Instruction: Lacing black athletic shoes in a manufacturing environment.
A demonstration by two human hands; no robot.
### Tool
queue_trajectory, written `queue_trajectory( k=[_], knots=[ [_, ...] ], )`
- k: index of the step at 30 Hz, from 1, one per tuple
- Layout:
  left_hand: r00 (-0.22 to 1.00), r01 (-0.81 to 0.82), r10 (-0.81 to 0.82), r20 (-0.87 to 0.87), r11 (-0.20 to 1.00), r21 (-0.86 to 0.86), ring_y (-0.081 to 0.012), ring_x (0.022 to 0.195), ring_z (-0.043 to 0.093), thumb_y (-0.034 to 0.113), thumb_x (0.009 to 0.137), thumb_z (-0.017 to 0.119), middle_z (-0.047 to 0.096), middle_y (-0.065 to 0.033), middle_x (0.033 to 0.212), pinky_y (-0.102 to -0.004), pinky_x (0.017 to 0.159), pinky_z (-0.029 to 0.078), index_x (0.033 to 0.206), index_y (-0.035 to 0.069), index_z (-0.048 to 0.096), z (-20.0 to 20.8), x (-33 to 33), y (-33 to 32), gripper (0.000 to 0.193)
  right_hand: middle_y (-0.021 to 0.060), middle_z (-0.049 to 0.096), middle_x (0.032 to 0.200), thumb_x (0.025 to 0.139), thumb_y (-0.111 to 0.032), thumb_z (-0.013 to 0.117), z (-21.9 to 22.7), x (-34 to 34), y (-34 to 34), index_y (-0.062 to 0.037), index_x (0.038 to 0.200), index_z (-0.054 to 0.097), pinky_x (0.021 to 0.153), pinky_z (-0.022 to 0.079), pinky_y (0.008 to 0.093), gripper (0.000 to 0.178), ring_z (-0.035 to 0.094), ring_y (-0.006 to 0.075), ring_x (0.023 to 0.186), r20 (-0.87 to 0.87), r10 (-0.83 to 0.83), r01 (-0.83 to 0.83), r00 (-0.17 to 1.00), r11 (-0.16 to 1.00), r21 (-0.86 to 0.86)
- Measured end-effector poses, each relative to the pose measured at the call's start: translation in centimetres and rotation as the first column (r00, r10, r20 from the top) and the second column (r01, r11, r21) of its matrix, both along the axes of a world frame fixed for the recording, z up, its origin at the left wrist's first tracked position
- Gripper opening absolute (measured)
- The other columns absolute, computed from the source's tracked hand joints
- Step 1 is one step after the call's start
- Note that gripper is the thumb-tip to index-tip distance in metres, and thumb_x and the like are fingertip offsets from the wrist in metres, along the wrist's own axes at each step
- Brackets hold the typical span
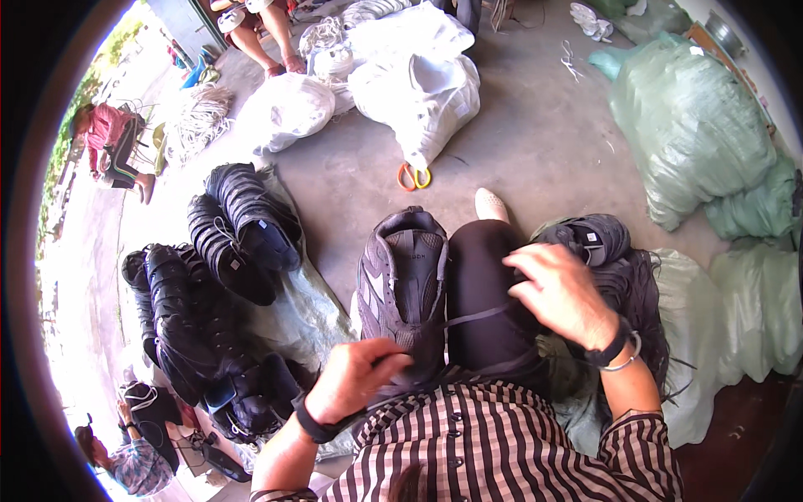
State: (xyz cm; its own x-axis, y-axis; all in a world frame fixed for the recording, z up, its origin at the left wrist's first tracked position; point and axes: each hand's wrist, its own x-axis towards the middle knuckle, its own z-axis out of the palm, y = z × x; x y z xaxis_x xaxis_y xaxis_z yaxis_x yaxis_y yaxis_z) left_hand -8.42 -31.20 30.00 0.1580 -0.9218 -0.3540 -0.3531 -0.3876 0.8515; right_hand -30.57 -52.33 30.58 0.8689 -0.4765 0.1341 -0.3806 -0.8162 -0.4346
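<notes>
A dark grey sneaker (404, 289) with pale side stripes rests on my left thigh, its toe toward me. A grey shoelace (478, 317) runs from its eyelets, stretched across my lap to my right hand (562, 294). That hand is raised over my right thigh, fingers bent around the lace; its grip is partly hidden. My left hand (358, 378) is beside the shoe's toe with fingers curled together. What they hold, if anything, I cannot make out.
Stacked black shoes (188, 326) lie on a sheet at my left, with more dark shoes (598, 243) at my right. Orange-and-yellow-handled scissors (414, 176) lie ahead by a white bag (431, 96). Large green sacks (690, 125) stand at the right. Other people sit ahead and at the left.
</notes>
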Motion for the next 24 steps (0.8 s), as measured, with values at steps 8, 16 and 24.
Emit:
queue_trajectory(
  k=[8, 16, 24],
  knots=[
    [0.991, 0.129, -0.129, 0.024, 0.992, 0.014, -0.0204, 0.068, 0.067, 0.015, 0.082, 0.069, 0.066, -0.0123, 0.075, -0.0296, 0.064, 0.051, 0.091, 0.003, 0.067, 1.1, -1.3, -3.1, 0.015, 0.016, 0.067, 0.082, 0.092, -0.023, 0.059, -1.2, 4.5, 5.7, 0.0004, 0.109, 0.06, 0.068, 0.05, 0.0322, 0.029, 0.066, 0.0236, 0.074, 0.202, 0.185, -0.264, 0.962, 0.43, 0.864],
    [0.865, 0.031, 0.242, 0.44, 0.849, -0.528, -0.0292, 0.111, 0.049, 0.009, 0.077, 0.069, 0.056, -0.0129, 0.118, -0.0381, 0.096, 0.038, 0.108, 0.007, 0.064, 0.3, 2.6, -7.0, 0.032, 0.0121, 0.064, 0.081, 0.088, -0.009, 0.055, -0.8, 3.5, 0.7, 0.0002, 0.092, 0.065, 0.072, 0.051, 0.0322, 0.014, 0.064, 0.0246, 0.074, 0.2, 0.122, -0.217, 0.972, 0.795, 0.566],
    [0.828, 0.068, 0.162, 0.537, 0.921, -0.384, -0.0374, 0.128, 0.036, 0.014, 0.067, 0.076, 0.04, -0.017, 0.137, -0.0464, 0.105, 0.034, 0.128, 0.011, 0.048, -2.0, 1.5, -7.8, 0.066, 0.0139, 0.066, 0.082, 0.09, -0.009, 0.052, -3.3, 8.2, -0.4, 0.0042, 0.089, 0.062, 0.07, 0.051, 0.0315, 0.017, 0.064, 0.0225, 0.074, 0.274, -0.025, -0.169, 0.962, 0.731, 0.661]
  ],
)
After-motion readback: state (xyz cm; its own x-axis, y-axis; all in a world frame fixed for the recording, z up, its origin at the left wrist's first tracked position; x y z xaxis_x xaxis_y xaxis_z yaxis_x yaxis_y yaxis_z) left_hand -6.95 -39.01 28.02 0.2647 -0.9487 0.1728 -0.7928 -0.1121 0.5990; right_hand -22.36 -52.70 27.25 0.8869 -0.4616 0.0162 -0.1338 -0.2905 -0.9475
